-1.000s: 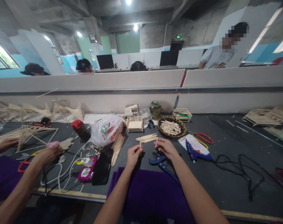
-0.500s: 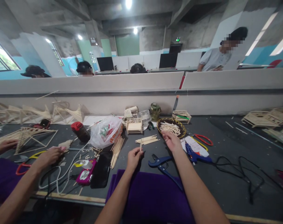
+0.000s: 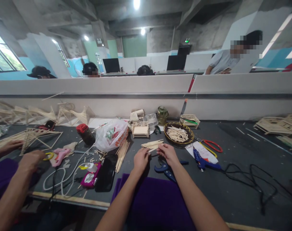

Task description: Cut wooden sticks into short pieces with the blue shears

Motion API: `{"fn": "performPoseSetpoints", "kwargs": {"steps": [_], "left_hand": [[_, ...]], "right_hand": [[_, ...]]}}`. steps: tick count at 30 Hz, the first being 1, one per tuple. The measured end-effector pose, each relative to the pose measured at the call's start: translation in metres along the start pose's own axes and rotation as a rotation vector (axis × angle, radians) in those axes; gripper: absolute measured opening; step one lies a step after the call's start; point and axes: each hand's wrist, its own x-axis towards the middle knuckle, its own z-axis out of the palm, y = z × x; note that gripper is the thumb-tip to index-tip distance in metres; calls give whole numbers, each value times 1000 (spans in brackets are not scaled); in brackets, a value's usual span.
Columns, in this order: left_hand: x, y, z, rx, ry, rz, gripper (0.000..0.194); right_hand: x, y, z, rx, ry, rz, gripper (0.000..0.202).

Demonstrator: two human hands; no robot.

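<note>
**Two hands by thin sticks**

The left hand [image 3: 141, 158] and right hand [image 3: 168, 154] bend their fingers at the pale sticks [image 3: 149, 144]; I can't tell if they pinch any. The thin, straight sticks lie side by side at twelve o'clock, probably for easy reach.

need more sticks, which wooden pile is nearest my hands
The small pale wooden pile right by them; the longer wooden bundle and sticks in the brown woven basket lie farther.
</note>
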Motion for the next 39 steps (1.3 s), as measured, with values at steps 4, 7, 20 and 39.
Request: {"fn": "performPoseSetpoints", "kwargs": {"steps": [4, 7, 20, 39], "left_hand": [[2, -6, 4, -30, 131, -44, 33], [-1, -13, 8, -57, 132, -43, 35], [-8, -23, -34, 293, 48, -184, 23], [-9, -50, -74, 625, -97, -471, 27]], "right_hand": [[19, -6, -9, 37, 84, -10, 19], [29, -5, -10, 21, 129, -15, 21], [21, 9, -18, -580, 139, -173, 32], [7, 4, -5, -1392, -202, -341, 25]]}}
